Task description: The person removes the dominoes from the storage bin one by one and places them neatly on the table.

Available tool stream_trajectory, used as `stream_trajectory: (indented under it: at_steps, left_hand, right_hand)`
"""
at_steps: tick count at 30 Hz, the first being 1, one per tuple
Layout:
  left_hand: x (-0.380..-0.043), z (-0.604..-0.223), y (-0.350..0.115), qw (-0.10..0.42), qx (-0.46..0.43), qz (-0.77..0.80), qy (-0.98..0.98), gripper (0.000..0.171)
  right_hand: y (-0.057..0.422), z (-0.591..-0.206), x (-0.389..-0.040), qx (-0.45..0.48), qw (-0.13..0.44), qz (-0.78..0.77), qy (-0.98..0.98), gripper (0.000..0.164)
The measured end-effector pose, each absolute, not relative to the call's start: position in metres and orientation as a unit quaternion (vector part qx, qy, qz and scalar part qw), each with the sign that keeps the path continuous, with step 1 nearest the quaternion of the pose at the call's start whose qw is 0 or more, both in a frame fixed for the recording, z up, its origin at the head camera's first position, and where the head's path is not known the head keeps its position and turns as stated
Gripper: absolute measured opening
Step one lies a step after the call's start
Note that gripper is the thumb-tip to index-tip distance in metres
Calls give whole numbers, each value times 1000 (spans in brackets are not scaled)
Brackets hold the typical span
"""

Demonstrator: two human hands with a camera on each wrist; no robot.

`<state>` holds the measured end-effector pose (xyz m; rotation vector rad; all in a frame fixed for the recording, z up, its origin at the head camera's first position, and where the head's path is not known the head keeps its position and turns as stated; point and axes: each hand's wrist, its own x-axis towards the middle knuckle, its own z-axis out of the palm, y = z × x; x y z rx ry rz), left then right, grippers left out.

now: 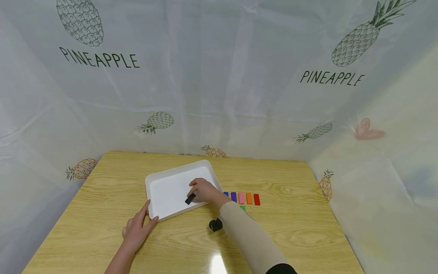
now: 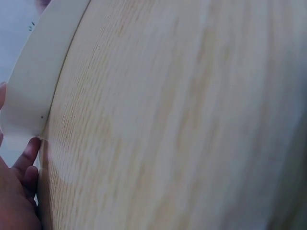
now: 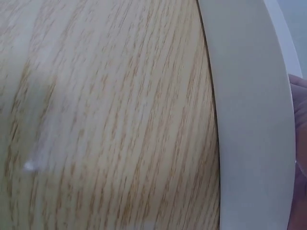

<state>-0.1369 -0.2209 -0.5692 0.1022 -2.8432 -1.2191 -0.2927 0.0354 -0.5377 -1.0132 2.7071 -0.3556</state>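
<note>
A shallow white tray [image 1: 167,190] lies slantwise on the wooden table. Over its front right part, my right hand [image 1: 202,190] pinches a small black rectangular tile [image 1: 190,199] near the tray floor. In the right wrist view the tray's outer wall [image 3: 254,115] hides most of that hand, and the tile is out of sight. My left hand [image 1: 135,230] rests at the tray's near left corner, thumb against the front wall and a straight finger along the left side. The left wrist view shows a fingertip [image 2: 32,148] touching the corner from outside.
Right of the tray lies a row of coloured tiles: blue [image 1: 226,194], purple [image 1: 234,196], pink [image 1: 241,198], orange [image 1: 249,198] and red [image 1: 257,199]. Nearer, a green tile [image 1: 243,208] is partly hidden by my right sleeve [image 1: 249,236]. A printed curtain [image 1: 212,76] encloses the table [image 1: 291,228].
</note>
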Motion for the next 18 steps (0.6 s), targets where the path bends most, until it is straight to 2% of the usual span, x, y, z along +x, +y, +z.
stream_trajectory:
  at_steps: [13,18]
  left_hand:
    - [-136,-569,-221,19,36,-388,-921,75]
    - [-137,-569,-221,20,36,-384,-923,74]
  right_hand:
    - [47,-519,-287,-281,200,-248,905,15]
    - [58,-506,-284,-264,211,-281,898,15]
